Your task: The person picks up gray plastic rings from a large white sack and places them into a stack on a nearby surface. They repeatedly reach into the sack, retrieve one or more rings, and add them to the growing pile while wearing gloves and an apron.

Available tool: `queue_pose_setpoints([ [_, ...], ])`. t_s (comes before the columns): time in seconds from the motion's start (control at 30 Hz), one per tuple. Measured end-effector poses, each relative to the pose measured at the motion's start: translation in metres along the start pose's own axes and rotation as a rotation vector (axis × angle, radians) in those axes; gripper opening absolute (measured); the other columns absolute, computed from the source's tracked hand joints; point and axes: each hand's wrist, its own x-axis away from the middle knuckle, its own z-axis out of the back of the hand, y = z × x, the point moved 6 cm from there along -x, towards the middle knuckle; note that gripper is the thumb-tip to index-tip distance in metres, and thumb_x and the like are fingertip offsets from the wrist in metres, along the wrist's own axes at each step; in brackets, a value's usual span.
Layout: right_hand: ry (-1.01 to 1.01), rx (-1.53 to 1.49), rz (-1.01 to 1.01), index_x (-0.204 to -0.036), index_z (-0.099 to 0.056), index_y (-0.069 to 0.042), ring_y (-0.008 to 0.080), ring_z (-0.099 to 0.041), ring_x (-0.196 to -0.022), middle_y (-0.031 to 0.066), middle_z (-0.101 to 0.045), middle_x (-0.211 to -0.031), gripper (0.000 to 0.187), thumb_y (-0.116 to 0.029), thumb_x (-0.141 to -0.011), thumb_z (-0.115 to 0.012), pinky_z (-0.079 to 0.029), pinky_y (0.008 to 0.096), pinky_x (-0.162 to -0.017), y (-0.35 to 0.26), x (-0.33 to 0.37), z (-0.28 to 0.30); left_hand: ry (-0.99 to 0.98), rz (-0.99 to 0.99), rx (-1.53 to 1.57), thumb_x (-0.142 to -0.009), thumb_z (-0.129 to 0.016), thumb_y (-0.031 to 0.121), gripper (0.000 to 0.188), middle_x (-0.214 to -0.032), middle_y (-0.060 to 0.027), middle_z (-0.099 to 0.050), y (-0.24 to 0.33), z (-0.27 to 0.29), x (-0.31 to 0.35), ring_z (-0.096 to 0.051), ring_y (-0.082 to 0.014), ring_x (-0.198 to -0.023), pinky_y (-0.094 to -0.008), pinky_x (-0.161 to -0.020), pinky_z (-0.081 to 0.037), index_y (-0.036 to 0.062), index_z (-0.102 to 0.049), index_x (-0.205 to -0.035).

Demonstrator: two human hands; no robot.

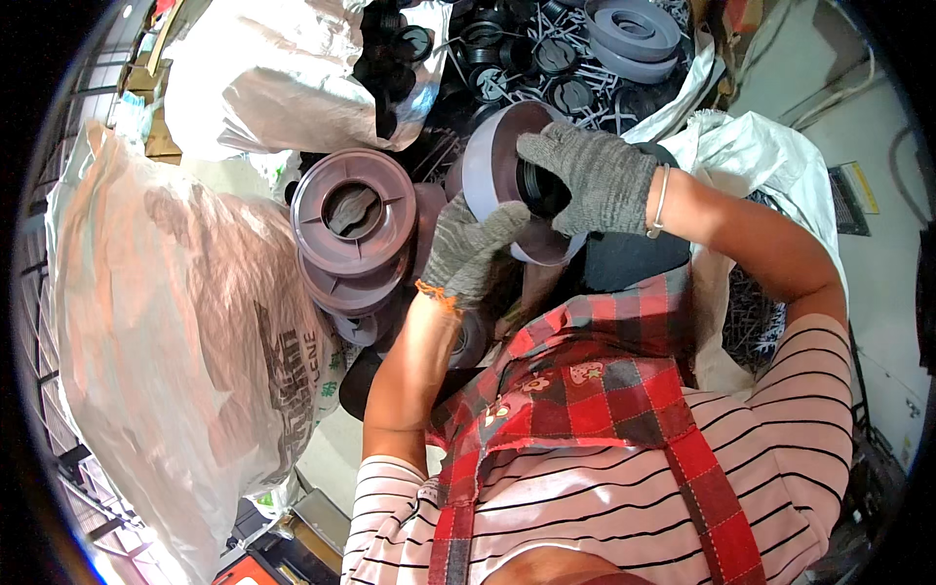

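Note:
A round grey plastic fitting (492, 161), wide like a shallow cup, is tilted in front of me. My left hand (473, 244), in a grey knitted glove, grips its lower left rim with the thumb over the edge. A black threaded cap (539, 188) shows inside the fitting's opening. My right hand (597, 177), gloved alike, curls its fingers around that cap; the glove partly hides how it sits. To the left stands a stack of similar grey flanged fittings (353, 210), the top one with a dark cap in its centre hole.
Black caps (556, 57) and thin grey plastic strips lie heaped beyond my hands, with more grey rings (632, 39) on top. A large white woven sack (185, 322) bulges on the left, another sack (292, 78) lies far left, and an open one (760, 161) holds strips at right.

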Motion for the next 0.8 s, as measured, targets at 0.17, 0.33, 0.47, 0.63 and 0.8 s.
queue_pose_setpoints([
  [0.17, 0.306, 0.369, 0.415, -0.109, -0.049, -0.004, 0.0345, -0.053, -0.093, 0.0174, -0.050, -0.102, 0.058, -0.024, -0.060, -0.071, -0.046, 0.0418, -0.079, -0.014, 0.011, 0.000, -0.031, 0.085, 0.217, -0.074, -0.069, 0.022, 0.053, -0.107, -0.0140, -0.060, 0.014, -0.014, 0.003, -0.061, -0.0268, -0.093, -0.0399, -0.074, -0.054, -0.0011, -0.050, -0.117],
  [0.33, 0.233, 0.254, 0.433, -0.110, -0.050, -0.004, 0.0346, -0.056, -0.088, 0.0170, -0.054, -0.095, 0.057, -0.021, -0.060, -0.071, -0.047, 0.0425, -0.077, -0.013, 0.009, 0.003, -0.089, 0.141, 0.387, -0.075, -0.068, 0.011, 0.045, -0.108, -0.0124, -0.059, 0.018, -0.023, 0.000, -0.060, -0.0227, -0.095, -0.0345, -0.081, -0.050, -0.0016, -0.052, -0.116],
  [0.47, 0.088, -0.110, -0.054, -0.115, -0.051, -0.005, 0.0366, -0.058, -0.094, 0.0208, -0.059, -0.103, 0.064, -0.024, -0.058, -0.072, -0.047, 0.0418, -0.082, 0.006, 0.000, 0.017, 0.031, -0.065, 0.130, -0.077, -0.066, 0.013, 0.043, -0.105, -0.0117, -0.060, 0.016, -0.027, -0.002, -0.060, -0.0231, -0.089, -0.0371, -0.077, -0.053, 0.0023, -0.051, -0.116],
  [0.63, 0.448, -0.040, 0.216, -0.123, -0.046, -0.005, 0.0366, -0.053, -0.101, 0.0230, -0.054, -0.107, 0.071, -0.027, -0.059, -0.071, -0.042, 0.0416, -0.090, 0.006, 0.007, 0.004, -0.019, 0.058, 0.621, -0.077, -0.065, 0.017, 0.052, -0.114, -0.0152, -0.055, 0.004, -0.026, -0.011, -0.058, -0.0290, -0.099, -0.0447, -0.083, -0.051, 0.0024, -0.045, -0.123],
  [0.8, 0.189, -0.117, 0.072, -0.120, -0.049, -0.005, 0.0345, -0.052, -0.103, 0.0210, -0.052, -0.113, 0.071, -0.023, -0.056, -0.073, -0.043, 0.0396, -0.090, 0.005, 0.004, 0.005, -0.038, 0.019, 0.465, -0.077, -0.065, 0.018, 0.054, -0.116, -0.0169, -0.054, 0.008, -0.022, -0.003, -0.056, -0.0311, -0.103, -0.0462, -0.085, -0.049, 0.0021, -0.044, -0.124],
])
